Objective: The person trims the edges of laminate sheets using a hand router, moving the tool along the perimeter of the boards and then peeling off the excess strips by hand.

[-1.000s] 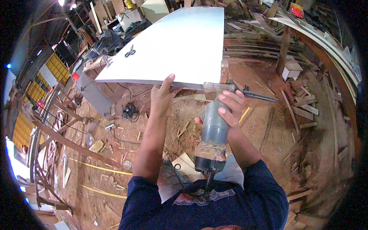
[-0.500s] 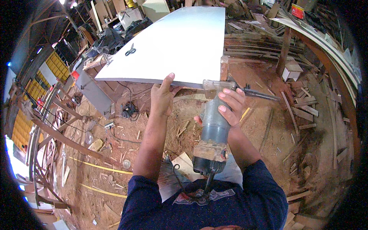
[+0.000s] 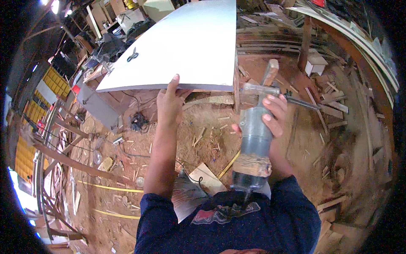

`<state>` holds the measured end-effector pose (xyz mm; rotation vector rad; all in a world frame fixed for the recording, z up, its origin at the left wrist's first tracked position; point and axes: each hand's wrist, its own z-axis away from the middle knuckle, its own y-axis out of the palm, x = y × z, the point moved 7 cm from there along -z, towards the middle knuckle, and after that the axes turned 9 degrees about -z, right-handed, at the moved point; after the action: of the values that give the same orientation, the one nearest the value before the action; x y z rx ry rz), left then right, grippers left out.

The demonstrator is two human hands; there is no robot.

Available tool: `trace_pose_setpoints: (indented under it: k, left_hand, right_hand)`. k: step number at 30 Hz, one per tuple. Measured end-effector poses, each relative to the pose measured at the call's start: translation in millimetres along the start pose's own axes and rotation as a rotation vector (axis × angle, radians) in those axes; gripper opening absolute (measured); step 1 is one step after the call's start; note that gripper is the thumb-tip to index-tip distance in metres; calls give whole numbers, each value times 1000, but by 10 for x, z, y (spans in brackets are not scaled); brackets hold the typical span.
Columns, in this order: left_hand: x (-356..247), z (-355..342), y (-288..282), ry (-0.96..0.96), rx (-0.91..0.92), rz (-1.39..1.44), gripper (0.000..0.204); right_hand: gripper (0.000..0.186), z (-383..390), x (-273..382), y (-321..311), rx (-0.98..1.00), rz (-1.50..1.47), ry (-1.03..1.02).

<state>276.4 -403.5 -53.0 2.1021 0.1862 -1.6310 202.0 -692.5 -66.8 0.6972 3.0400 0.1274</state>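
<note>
Though near tool (image 3: 256, 144), shirt print (image 3: 224, 214) unreadable

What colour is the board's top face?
The board's top face is white, seen best in the head view.

Rm btwn L hand (image 3: 170, 103) & pwr tool (image 3: 256, 133); panel (image 3: 186, 46) blocks fwd.

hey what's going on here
A person has a white panel by its near edge with the left hand, thumb on top. The right hand holds a power tool just right of the panel's near right corner, and it looks clear of the panel. Scissors lie on the panel, toward its left side. Wood scraps litter the ground.
</note>
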Motion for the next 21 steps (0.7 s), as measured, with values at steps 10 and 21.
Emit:
trace_pose_setpoints:
  k: [10, 21]
  left_hand:
    - [13, 584, -85, 2, 75, -703, 28]
    - [-701, 1089, 603, 656, 352, -871, 15]
  right_hand:
    - [60, 398, -243, -366, 75, -67, -9]
    - [39, 554, -103, -299, 239, -114, -281]
